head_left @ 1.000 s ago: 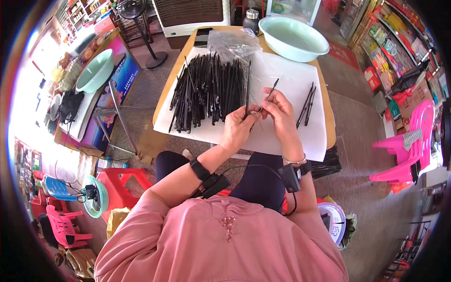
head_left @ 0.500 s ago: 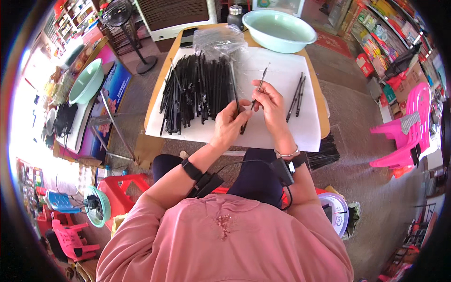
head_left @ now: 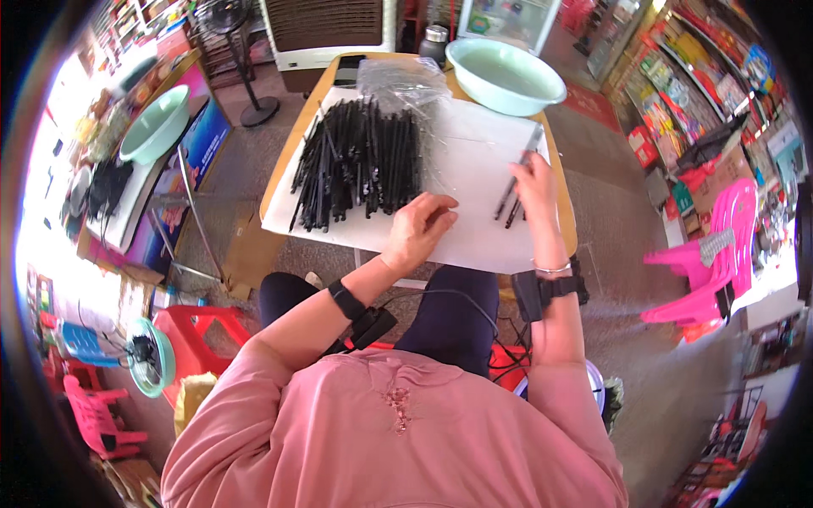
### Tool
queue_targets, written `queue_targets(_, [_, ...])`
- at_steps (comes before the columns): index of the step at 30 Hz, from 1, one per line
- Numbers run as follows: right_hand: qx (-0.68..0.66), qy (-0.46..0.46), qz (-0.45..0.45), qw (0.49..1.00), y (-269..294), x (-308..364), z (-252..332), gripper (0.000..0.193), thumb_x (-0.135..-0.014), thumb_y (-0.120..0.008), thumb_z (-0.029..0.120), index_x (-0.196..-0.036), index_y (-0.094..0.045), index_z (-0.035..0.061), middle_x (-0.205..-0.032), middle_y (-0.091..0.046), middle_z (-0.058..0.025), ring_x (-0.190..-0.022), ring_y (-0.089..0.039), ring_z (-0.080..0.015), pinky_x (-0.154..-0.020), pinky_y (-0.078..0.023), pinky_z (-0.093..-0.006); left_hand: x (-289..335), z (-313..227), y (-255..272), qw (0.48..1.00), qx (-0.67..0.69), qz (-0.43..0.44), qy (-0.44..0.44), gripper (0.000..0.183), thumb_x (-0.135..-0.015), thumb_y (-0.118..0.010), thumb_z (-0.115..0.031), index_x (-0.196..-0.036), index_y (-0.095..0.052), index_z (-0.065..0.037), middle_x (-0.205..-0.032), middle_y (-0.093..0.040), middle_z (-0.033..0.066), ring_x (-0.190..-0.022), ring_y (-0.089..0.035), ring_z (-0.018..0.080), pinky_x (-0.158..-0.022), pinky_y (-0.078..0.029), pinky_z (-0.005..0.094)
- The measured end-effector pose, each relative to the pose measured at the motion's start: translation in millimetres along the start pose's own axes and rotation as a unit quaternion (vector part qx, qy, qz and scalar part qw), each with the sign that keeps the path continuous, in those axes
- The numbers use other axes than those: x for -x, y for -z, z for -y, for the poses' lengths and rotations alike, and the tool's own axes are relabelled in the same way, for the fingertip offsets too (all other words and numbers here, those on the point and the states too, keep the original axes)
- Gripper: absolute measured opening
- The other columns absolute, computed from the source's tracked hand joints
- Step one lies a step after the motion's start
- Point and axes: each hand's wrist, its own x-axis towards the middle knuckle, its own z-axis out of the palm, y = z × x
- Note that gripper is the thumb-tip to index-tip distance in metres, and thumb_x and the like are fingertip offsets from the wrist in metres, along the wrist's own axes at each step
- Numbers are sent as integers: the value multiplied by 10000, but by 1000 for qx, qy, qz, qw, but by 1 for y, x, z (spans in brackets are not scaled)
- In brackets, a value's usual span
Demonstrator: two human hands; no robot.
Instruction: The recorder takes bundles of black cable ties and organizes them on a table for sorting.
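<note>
My left hand (head_left: 421,229) rests near the front of the white-covered table, its fingers loosely curved, thumb apart and nothing visible in them. To its upper left lies a big bundle of thin black rods (head_left: 360,165). At the right side of the tabletop my right hand (head_left: 537,188) is closed around a thin black rod (head_left: 532,140), whose upper end shows blurred above the fingers. Beneath and beside that hand lies a small group of similar rods (head_left: 506,203), partly covered by it.
Clear plastic wrap (head_left: 402,83) lies behind the bundle. A pale green basin (head_left: 506,76) and a dark flask (head_left: 434,44) stand at the table's back. Pink chairs (head_left: 720,254) are at the right, a red stool (head_left: 199,339) at the left. Cables (head_left: 508,347) hang by my right forearm.
My hands have separated. The right one has moved right with a rod to the small group; the left has stayed near the front and let go. The whole view has shifted slightly.
</note>
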Motion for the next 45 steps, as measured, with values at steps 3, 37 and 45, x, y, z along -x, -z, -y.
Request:
queue_targets(3, [280,82,-119,949,4,4,-9,287,-801,-642,224,-992,-598,14,-764,-603,-164,-786,-609,-354,-713,-473,-431,4,-6,15,997,-44,26,-57,137,-836,-634,-74,-953,-625,-3,-845,-594,74,-727,-569,147,-655,-456,271])
queue_targets(37, [-77,11,189,979,-50,94,90,173,-816,-587,109,-935,-647,1,-719,-648,-140,-629,-616,-198,-599,-474,-316,-8,-1,42,936,224,17,271,180,-900,-550,-109,-986,-546,49,-724,-599,81,-584,-593,139,-492,-493,260])
queue_targets(45, [-82,18,143,986,-56,89,94,274,-834,-632,251,-913,-632,-12,-707,-642,-132,-647,-628,-213,-593,-474,-323,15,-14,49,940,180,9,289,207,-846,-617,-103,-963,-532,45,-717,-596,74,-536,-580,113,-408,-451,235])
